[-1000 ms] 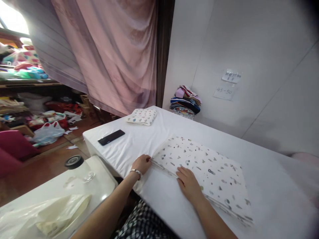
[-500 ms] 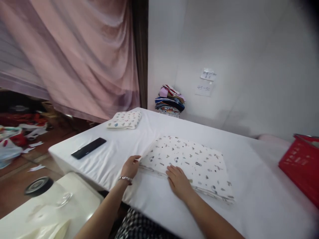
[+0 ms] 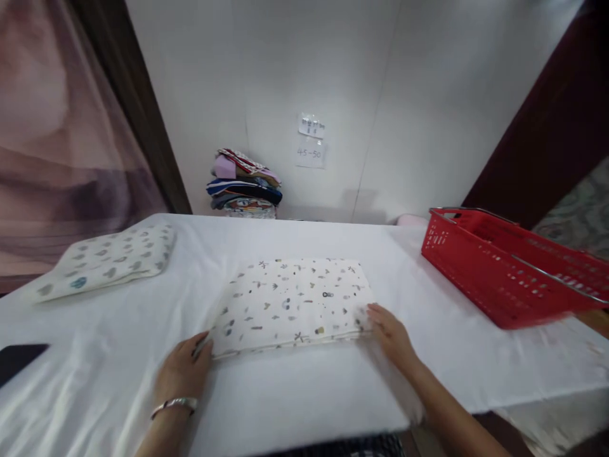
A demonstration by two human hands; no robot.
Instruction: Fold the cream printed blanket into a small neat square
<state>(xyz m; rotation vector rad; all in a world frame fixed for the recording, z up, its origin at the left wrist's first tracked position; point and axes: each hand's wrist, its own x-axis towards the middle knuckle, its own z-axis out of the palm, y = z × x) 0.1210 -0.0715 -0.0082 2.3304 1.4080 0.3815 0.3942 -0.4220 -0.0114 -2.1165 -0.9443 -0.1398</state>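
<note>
A folded white cloth [image 3: 290, 301] with small grey and tan printed motifs lies flat on the white-covered table in front of me. At its near left corner, my left hand [image 3: 183, 368], with a silver bracelet at the wrist, pinches the edge between thumb and fingers. My right hand [image 3: 392, 336] rests against the near right corner, its fingers stretched out and slightly blurred; the thumb is hard to see. Another folded white cloth [image 3: 118, 254], printed with grey motifs and one teal one, lies on the table at the left.
A red perforated plastic basket [image 3: 499, 266] with metal handles stands on the right of the table [image 3: 295, 393]. Behind the table is a stack of folded fabrics [image 3: 245, 184] by the wall. A black phone-like slab [image 3: 19, 362] lies at the left edge. Paper notes [image 3: 311, 152] are on the wall.
The view has swung right, bringing the basket further in. My right hand has moved along the near edge of the cloth to its right corner, while my left stays at the left corner.
</note>
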